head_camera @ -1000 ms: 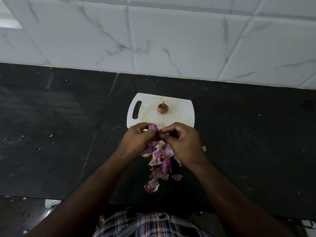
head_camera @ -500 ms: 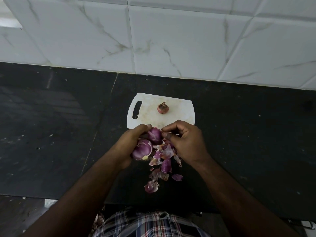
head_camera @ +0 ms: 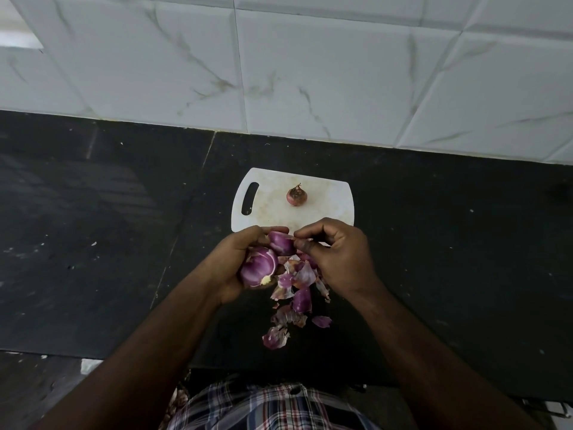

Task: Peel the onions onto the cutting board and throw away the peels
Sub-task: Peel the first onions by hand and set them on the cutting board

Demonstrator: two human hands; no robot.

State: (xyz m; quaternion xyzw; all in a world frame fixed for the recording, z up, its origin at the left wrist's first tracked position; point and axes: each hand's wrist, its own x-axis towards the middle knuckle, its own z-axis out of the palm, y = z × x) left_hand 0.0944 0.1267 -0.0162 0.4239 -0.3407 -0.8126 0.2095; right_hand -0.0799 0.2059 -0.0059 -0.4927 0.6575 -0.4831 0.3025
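Note:
A purple onion [head_camera: 259, 270] rests in my left hand [head_camera: 231, 268], just in front of the white cutting board [head_camera: 328, 209]. A curved purple peel layer [head_camera: 281, 243] stands off the onion's top. My right hand [head_camera: 336, 259] pinches the edge of that peel between thumb and fingers. A small unpeeled onion [head_camera: 296, 196] sits upright near the middle of the board. Several torn purple peels [head_camera: 296, 301] lie on the black counter below my hands, trailing toward my body.
The black stone counter [head_camera: 93, 243] stretches left and right of the board. A white marbled tile wall [head_camera: 279, 66] rises behind it. The counter's front edge and my plaid shirt [head_camera: 263, 408] are at the bottom.
My hands have drawn apart. The onion has turned in my left hand so its peeled purple side shows, and a peel layer has lifted off its top in my right fingers.

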